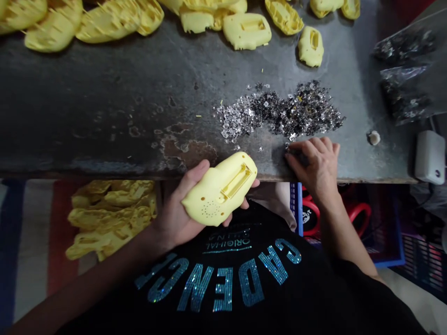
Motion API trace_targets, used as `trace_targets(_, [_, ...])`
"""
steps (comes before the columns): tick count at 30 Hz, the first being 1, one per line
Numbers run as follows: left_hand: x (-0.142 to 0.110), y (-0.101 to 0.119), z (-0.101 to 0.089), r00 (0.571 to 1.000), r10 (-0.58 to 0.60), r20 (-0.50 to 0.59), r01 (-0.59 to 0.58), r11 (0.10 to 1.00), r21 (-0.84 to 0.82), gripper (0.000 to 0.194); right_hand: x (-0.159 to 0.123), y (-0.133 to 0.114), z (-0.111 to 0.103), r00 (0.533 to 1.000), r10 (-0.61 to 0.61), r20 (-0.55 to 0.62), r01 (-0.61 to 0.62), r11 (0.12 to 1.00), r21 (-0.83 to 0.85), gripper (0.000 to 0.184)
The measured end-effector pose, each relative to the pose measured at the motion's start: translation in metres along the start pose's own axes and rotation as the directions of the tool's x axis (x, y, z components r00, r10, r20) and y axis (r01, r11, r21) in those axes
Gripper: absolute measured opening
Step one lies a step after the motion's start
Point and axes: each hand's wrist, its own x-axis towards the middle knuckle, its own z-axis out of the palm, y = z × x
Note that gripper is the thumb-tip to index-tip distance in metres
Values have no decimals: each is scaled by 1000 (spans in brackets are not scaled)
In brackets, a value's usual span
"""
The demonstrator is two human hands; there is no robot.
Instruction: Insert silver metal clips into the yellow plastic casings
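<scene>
Left hand: We find the left hand below the bench edge, its fingers apart and curled under a yellow plastic casing, with the thumb along one side.

Right hand: We find the right hand on the worn metal bench, its fingertips together at the near edge of a heap of small metal pieces. We cannot tell whether they clamp a piece.

Casing position: Held over the bench edge, recess facing up.

Surroundings: More yellow casings lie along the far side of the bench; others lie below it. Plastic bags of dark parts lie at the right.

Risk: We judge that a loosened left-hand hold could drop the casing. A careless right-hand sweep could scatter small metal pieces off the edge.
</scene>
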Motion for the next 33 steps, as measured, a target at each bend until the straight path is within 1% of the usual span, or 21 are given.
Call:
trace_targets(4, [-3, -1, 0, 999, 6, -31, -7, 1000, -16, 70, -6, -3, -4, 991, -127, 52, 127, 992, 4, 13])
trace_targets(6, [-4, -1, 0, 999, -6, -31, 5, 1000, -21, 68, -15, -1, -10, 983, -181, 45, 180, 983, 25, 14])
trace_targets(7, [-4, -2, 0, 1000, -17, -23, 17, 1000, -25, 67, -20, 0, -13, 981, -189, 37, 187, 981, 49, 14])
trace_targets(9, [-3, -3, -1, 999, -40, -2, 40, 998, -39, 64, -28, 5, -20, 988, -153, 22, 150, 981, 121, 12])
trace_targets(12, [-2, -5, -4, 998, -48, 30, 50, 997, -65, 62, -35, 9, -27, 999, -24, -23, 28, 981, 193, 6])
trace_targets(14, [-1, -6, -5, 999, -38, 37, 40, 997, -71, 65, -34, 8, -26, 999, 27, -40, -20, 986, 168, 3])
trace_targets(15, [-1, -6, -5, 999, -33, 42, 35, 997, -70, 67, -33, 6, -23, 999, 36, -34, -31, 990, 140, 6])
trace_targets(17, [-2, -6, -5, 999, -24, 43, 26, 998, -65, 69, -27, 0, -15, 999, 47, -5, -47, 996, 79, 11])
trace_targets(19, [-3, -6, -4, 999, -22, 38, 25, 998, -65, 69, -22, -5, -7, 998, 55, 14, -56, 998, 34, 10])
trace_targets(21, [-4, -7, -5, 999, -9, 49, 13, 997, -79, 67, -18, -8, -3, 999, 35, 15, -35, 999, 31, 10])
trace_targets(23, [-4, -8, -6, 997, 11, 82, -2, 995, -99, 65, -16, -10, -5, 1000, -22, 2, 22, 994, 105, 8])
trace_targets(25, [-2, -11, -6, 994, 13, 108, -1, 994, -110, 66, -15, -13, -13, 997, -69, -23, 73, 969, 236, 6])
trace_targets(28, [2, -14, -3, 989, -25, 144, 43, 991, -124, 71, -12, -24, -29, 996, -88, -34, 94, 906, 414, 12])
trace_targets(30, [4, -16, 0, 982, -36, 183, 64, 987, -146, 73, -8, -35, -38, 993, -118, -29, 118, 877, 465, 15])
trace_targets(33, [5, -18, 2, 970, -26, 243, 69, 983, -171, 68, 1, -50, -43, 976, -211, -56, 210, 840, 500, 20])
